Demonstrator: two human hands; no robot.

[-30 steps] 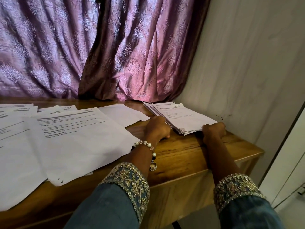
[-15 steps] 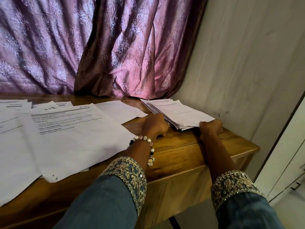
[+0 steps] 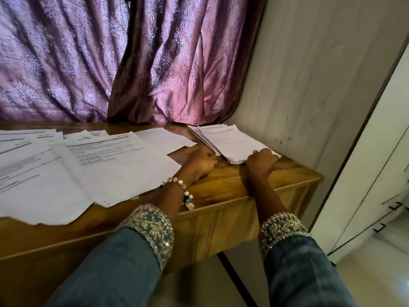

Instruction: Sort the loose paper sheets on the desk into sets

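Stack of white printed paper sheets (image 3: pixel 230 141) lies at far right corner of brown wooden desk (image 3: pixel 232 187), between the two hands. Left hand (image 3: pixel 202 162): fingers curled, knuckles at stack's left near edge; cannot tell whether they pinch paper. Right hand (image 3: pixel 261 161): fingers curled onto stack's near right corner, tips hidden. Loose white printed sheets (image 3: pixel 106 167) spread overlapping left of left fingers. Pearl bead bracelet (image 3: pixel 183 189) on left wrist. Purple patterned curtain (image 3: pixel 132 58) beyond fingertips
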